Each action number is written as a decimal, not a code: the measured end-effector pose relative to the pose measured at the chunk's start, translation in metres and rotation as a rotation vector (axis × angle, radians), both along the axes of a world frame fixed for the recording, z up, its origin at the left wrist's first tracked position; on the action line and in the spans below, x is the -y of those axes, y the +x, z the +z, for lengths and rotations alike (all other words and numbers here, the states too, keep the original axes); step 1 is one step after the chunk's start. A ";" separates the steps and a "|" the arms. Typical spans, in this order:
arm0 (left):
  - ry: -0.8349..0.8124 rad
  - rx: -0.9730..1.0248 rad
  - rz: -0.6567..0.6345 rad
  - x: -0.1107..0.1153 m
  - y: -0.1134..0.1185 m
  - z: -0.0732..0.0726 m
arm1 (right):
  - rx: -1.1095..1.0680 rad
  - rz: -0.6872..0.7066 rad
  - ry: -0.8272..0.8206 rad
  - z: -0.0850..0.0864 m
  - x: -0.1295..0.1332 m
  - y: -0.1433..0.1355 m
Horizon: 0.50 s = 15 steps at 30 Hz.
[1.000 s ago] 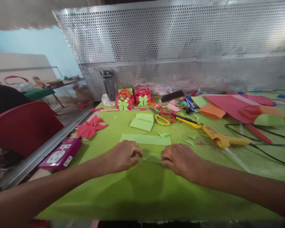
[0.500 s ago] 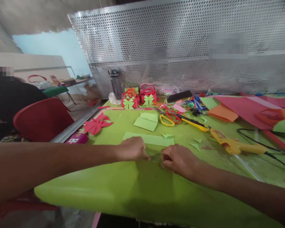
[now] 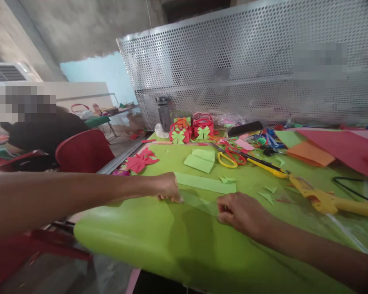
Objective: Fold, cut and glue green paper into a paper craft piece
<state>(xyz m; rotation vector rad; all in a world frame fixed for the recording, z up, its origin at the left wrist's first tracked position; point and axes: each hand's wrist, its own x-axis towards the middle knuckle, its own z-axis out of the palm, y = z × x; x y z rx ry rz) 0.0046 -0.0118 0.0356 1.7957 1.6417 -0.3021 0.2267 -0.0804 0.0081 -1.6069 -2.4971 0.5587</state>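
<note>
Left fingers (image 3: 175, 195) and right fingers (image 3: 226, 200) pinch a translucent strip (image 3: 199, 202) over the smooth green table (image 3: 135, 228); a perforated metal panel (image 3: 257, 53) spans upper right.

Translucent strip (image 3: 198, 203), glossy tabletop (image 3: 135, 228), shiny metal screen (image 3: 257, 65)

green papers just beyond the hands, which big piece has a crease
The piece beside the yellow scissors handle, creased across; the long strip in front of it lies flat.

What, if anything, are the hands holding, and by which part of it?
A thin strip: the left hand has its left end, the right hand its right end. Its material is unclear.
</note>
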 end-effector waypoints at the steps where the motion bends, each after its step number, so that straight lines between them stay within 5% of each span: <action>1: -0.014 0.004 0.028 -0.001 -0.005 0.000 | 0.003 -0.009 -0.010 0.001 0.000 0.000; 10: -0.015 -0.020 0.180 -0.009 -0.047 0.000 | 0.002 -0.031 -0.027 0.000 0.001 0.000; 15: 0.218 -0.048 0.093 0.004 -0.055 0.008 | 0.015 -0.004 -0.015 0.000 -0.002 0.001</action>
